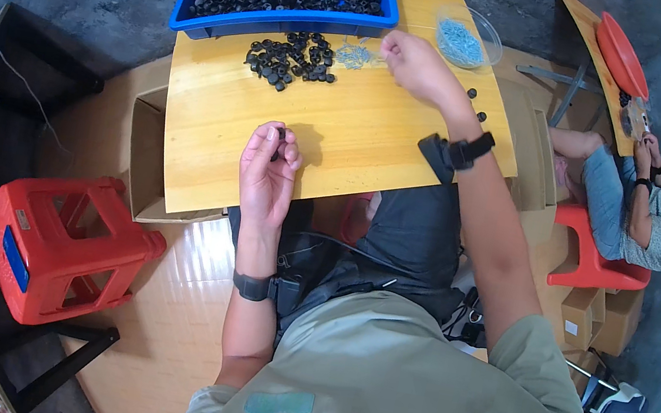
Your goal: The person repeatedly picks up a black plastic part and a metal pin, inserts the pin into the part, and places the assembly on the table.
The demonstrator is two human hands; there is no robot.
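Observation:
My left hand [270, 165] is raised palm-up over the near edge of the wooden table [211, 132]. Its thumb and fingers close on a small black knob-like part [279, 134]. Farther out, my right hand [419, 66] is bent with its fingers drawn together, just right of a small heap of thin silvery screws [354, 54]. Whatever its fingertips may hold is hidden. Loose black knob-like parts [285, 61] lie in a cluster left of the screws.
A blue bin [286, 29] full of black parts stands at the far edge, beside a clear bowl of screws [460, 42]. A few black parts [471, 93] lie on the right. A red stool [67, 248] stands left; another person [657, 211] sits at the right.

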